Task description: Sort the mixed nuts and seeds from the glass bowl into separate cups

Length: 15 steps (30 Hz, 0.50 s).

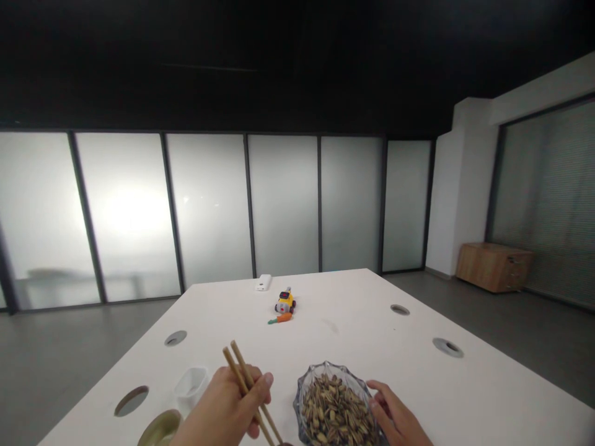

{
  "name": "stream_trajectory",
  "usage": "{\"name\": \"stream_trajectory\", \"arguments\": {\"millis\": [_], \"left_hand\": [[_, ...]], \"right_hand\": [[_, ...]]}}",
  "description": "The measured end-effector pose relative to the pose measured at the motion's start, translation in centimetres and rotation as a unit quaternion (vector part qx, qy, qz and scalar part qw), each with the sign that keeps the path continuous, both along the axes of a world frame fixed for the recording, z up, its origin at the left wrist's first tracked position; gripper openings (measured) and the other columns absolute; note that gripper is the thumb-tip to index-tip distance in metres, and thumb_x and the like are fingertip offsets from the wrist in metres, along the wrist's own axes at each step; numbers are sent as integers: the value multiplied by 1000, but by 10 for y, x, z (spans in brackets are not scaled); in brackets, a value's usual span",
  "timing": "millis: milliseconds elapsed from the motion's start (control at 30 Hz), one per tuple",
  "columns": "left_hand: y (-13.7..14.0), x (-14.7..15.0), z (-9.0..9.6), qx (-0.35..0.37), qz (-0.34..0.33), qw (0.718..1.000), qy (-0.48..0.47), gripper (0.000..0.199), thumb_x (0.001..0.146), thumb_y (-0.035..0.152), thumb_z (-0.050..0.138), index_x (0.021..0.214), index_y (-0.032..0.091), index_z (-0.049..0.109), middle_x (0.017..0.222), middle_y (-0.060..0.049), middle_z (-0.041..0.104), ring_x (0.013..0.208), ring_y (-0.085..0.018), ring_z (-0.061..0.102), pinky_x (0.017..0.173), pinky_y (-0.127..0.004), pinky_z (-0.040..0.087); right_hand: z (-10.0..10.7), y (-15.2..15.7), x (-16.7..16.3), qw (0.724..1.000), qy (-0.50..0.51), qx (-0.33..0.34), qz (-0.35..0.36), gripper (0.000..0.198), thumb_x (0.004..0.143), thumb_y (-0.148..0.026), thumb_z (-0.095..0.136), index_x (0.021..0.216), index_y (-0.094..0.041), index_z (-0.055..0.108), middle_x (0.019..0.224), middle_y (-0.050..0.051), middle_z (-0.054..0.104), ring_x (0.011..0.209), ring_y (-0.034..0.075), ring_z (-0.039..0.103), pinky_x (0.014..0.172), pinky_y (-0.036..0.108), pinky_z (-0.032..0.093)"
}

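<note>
My left hand (237, 399) is closed around a pair of wooden chopsticks (242, 375). They slant down to the right, and their lower ends run to the bottom edge of the picture, where a small brownish thing is cut off. Right of them stands a scalloped clear glass bowl (297, 402) full of striped sunflower seeds (337, 409). My right hand (395, 412) grips this bowl's right rim between thumb and fingers. Left of my left hand are a small white square dish (191, 385) and an olive-green bowl (160, 427), partly hidden by my wrist.
On the white table (353, 334), farther back, lie a toy carrot (281, 318), a yellow toy vehicle (285, 301) and a white box-like device (263, 282). Several round cable holes, one a dark opening (131, 401), pierce the tabletop. A wooden cabinet (493, 266) stands beyond on the right.
</note>
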<state>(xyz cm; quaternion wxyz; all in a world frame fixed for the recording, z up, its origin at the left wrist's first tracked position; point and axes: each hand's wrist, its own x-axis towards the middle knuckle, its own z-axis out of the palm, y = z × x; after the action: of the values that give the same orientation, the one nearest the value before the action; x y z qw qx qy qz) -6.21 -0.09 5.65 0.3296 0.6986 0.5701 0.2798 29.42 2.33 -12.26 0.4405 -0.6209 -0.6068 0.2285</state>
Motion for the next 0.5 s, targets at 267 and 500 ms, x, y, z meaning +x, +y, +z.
{"name": "stream_trajectory", "arguments": {"millis": [267,500], "left_hand": [[-3,20,-11,115,-28,991,-69,61,100,75,45,82,22,71,75,-4,71,67,-21,70,70,-30,56],[14,80,-79,175,-184,964,-84,59,104,68,50,76,23,75,83,-7,73,78,-20,67,74,-25,55]], "right_hand": [[2,-2,-3,1000,-4,-12,-9,62,89,-71,50,122,-22,69,101,10,80,101,28,77,97,35,57],[7,-4,-3,1000,8,9,5,57,90,-67,53,120,-21,69,96,9,80,95,27,76,92,34,58]]}}
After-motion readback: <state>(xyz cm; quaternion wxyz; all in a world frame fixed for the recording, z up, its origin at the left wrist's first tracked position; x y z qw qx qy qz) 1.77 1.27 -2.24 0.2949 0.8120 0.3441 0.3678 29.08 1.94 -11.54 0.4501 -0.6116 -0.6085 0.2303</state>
